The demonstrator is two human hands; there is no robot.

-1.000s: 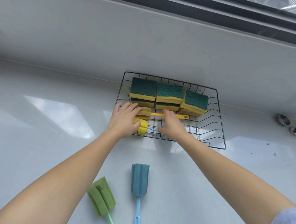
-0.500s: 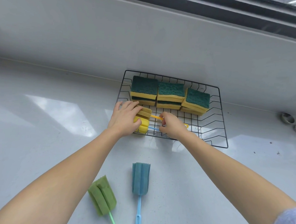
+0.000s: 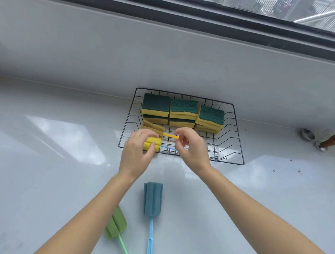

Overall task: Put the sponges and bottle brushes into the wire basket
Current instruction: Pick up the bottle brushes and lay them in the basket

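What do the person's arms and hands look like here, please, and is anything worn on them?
Both forearms are bare to the frame's lower edge, and no sleeve shows at this moment. The left hand and right hand are bare too: no gloves, rings, watch or bracelets are visible on either.

A: We see the wire basket (image 3: pixel 236 133) in black, holding sponges (image 3: pixel 156 110) that are dark green over yellow.

B: We also note a bright yellow brush head (image 3: pixel 152 143) inside the wire basket; in front of it, a blue brush (image 3: pixel 152 199) and a green brush (image 3: pixel 116 224) on the pale grey desk (image 3: pixel 47 170).
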